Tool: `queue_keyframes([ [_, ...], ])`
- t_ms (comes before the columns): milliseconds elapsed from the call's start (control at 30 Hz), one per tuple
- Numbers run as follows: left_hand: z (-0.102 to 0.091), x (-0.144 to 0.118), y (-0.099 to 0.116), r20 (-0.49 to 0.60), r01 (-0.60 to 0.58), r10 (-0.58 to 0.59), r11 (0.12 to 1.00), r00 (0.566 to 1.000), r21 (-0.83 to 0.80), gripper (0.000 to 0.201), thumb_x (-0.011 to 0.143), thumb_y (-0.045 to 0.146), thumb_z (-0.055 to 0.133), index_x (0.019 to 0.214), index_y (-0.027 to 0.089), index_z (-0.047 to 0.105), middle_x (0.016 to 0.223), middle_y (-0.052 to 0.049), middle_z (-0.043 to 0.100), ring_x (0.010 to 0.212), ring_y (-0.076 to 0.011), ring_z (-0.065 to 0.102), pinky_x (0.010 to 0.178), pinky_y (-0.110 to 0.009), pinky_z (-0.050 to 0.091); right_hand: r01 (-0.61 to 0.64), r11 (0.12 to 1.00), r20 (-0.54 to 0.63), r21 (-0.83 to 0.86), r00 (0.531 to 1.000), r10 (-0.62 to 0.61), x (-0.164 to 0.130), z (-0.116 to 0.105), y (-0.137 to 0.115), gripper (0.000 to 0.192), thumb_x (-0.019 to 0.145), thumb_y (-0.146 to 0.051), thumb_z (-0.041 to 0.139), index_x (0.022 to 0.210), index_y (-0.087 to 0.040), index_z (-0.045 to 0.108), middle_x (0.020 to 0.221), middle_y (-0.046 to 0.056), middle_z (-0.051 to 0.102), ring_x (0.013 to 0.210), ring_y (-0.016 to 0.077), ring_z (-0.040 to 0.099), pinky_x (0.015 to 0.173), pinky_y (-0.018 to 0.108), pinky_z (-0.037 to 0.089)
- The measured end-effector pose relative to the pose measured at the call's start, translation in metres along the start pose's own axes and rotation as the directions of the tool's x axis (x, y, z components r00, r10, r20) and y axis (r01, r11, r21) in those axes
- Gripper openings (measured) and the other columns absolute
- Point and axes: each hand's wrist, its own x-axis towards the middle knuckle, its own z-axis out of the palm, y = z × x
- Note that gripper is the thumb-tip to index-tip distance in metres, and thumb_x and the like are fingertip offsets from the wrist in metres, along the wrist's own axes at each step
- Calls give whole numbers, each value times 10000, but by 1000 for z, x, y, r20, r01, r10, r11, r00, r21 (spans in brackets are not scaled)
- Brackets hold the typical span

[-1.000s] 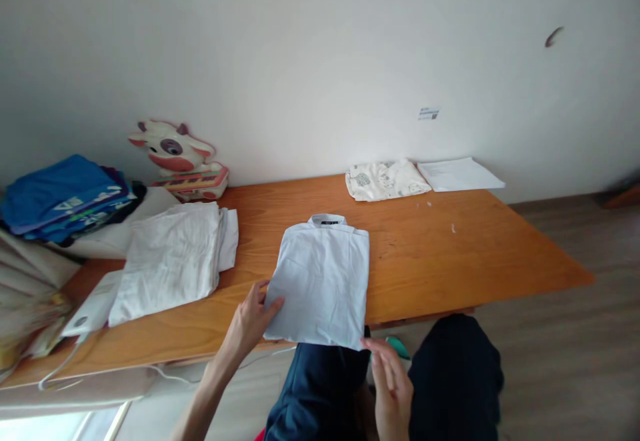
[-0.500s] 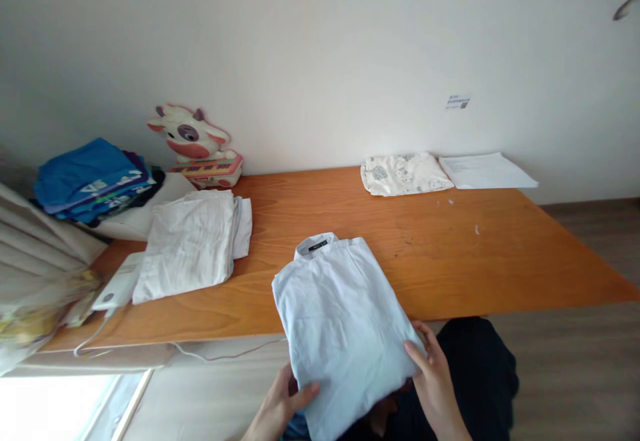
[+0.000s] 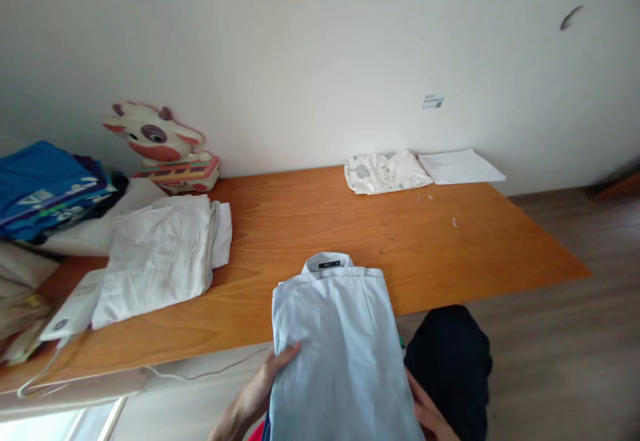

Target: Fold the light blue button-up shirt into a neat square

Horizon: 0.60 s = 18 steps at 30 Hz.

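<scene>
No container is seen on the bench [image 3: 310,221] — only folded laundry: a white stack [image 3: 160,254] at the left, a printed cloth [image 3: 385,171] and a white sheet [image 3: 460,166] by the wall. The pale blue shirt [image 3: 340,347] is folded into a neat rectangle, collar and dark label uppermost, and is held over the bench's near edge. The left hand [image 3: 265,384] is closed on its left edge — thumb on top. The right hand [image 3: 427,411] is pressed at its right edge, its grip largely hidden.

Wooden table [image 3: 310,221]: white folded cloths [image 3: 160,254], patterned cloth [image 3: 385,171], paper [image 3: 460,165]
</scene>
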Motion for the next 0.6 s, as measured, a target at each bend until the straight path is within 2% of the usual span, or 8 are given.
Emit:
queue_keyframes([
  [100,14,6,3,-31,-28,27,999,999,-45,705,739,585,926,1329,230,775,1224,-129,833,1229,-414,766,1096,-522,624,-25,1000,-77,-12,997,24,12,11,-4,902,516,-567,979,1353,-312,764,1352,143,775,1310,436,689,1155,596,490],
  [200,25,4,5,-64,3,-8,997,998,-76,681,737,550,935,1320,236,776,1186,-132,840,1231,-433,762,1105,-559,619,-50,999,-73,2,996,50,21,18,-4,767,547,-541,996,1227,-244,799,1225,155,819,1154,432,760,1084,597,543],
  [300,27,2,4,-77,-23,15,995,997,-93,685,745,532,929,1345,244,763,1191,-133,841,1231,-436,761,1134,-563,601,-25,999,-83,34,996,28,24,19,-4,732,552,-508,1004,1196,-227,798,1130,144,841,1064,423,789,1032,594,576],
  [400,23,2,1,-70,-41,33,992,997,-120,726,752,502,927,1408,263,728,1221,-123,837,1238,-422,760,1151,-534,593,-14,999,-115,34,993,17,27,9,-1,794,520,-499,991,1241,-229,803,1108,133,848,1093,450,786,1071,621,559],
  [433,23,3,0,-70,-32,23,989,997,-142,737,760,478,925,1429,256,712,1230,-125,835,1245,-420,757,1154,-529,591,-9,999,-137,40,990,14,28,3,1,836,496,-525,985,1262,-243,807,1094,131,851,1112,464,781,1082,629,555],
  [500,24,4,-1,-90,12,-32,976,995,-216,758,778,431,913,1463,207,680,1243,-151,828,1257,-428,749,1148,-536,593,9,997,-186,73,983,4,28,-9,7,920,465,-677,939,1319,-361,801,1088,124,855,1174,483,765,1042,615,581],
  [567,30,6,-7,-126,66,-111,944,986,-322,792,804,447,881,1498,151,638,1268,-192,812,1266,-449,738,1126,-575,598,41,990,-224,136,975,-10,27,-15,16,966,469,-922,776,1322,-469,787,1101,124,854,1224,487,742,985,639,596],
  [600,35,8,-13,-147,78,-143,923,979,-377,815,818,482,859,1516,137,616,1283,-207,804,1264,-462,736,1110,-601,600,74,986,-219,150,975,-40,26,-15,20,969,504,-1003,670,1313,-483,788,1145,128,848,1255,484,726,1002,660,585],
])
